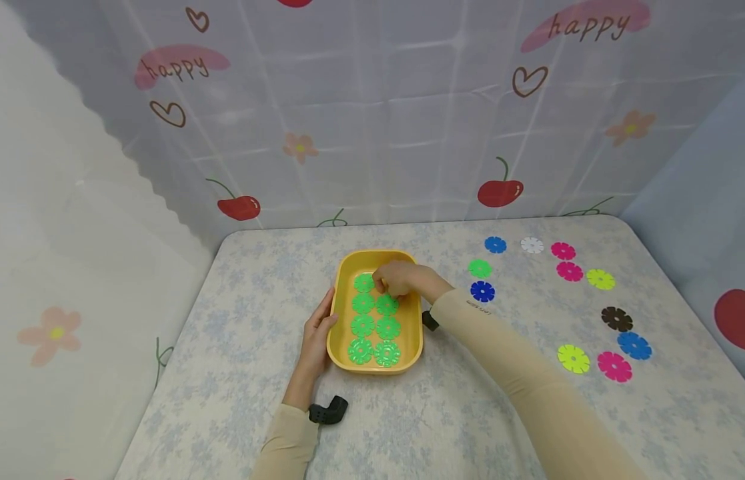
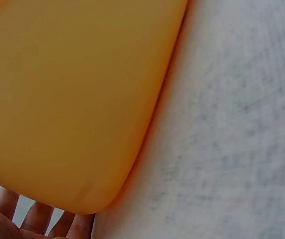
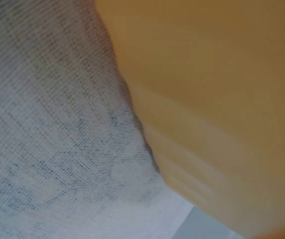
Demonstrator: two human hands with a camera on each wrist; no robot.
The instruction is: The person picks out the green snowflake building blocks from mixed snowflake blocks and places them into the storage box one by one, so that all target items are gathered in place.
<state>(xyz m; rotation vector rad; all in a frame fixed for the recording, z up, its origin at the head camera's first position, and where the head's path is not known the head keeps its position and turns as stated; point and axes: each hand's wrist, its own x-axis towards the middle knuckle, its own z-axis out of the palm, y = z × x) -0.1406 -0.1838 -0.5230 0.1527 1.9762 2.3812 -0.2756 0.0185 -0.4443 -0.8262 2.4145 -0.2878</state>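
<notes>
A yellow tray stands on the table with green notched plastic discs lying flat in it in two columns. My left hand holds the tray's left side, thumb at the rim and fingers along the outer wall. In the left wrist view its fingers show past the tray wall. My right hand is inside the tray at the upper right, fingers bent downward just above a green disc. Whether anything is between its fingertips is hidden. The right wrist view shows mostly the tray's outer wall.
To the right lie loose notched discs, among them a dark blue disc, a lone green disc, a white disc, a black disc and a pink disc. A printed curtain hangs behind the table.
</notes>
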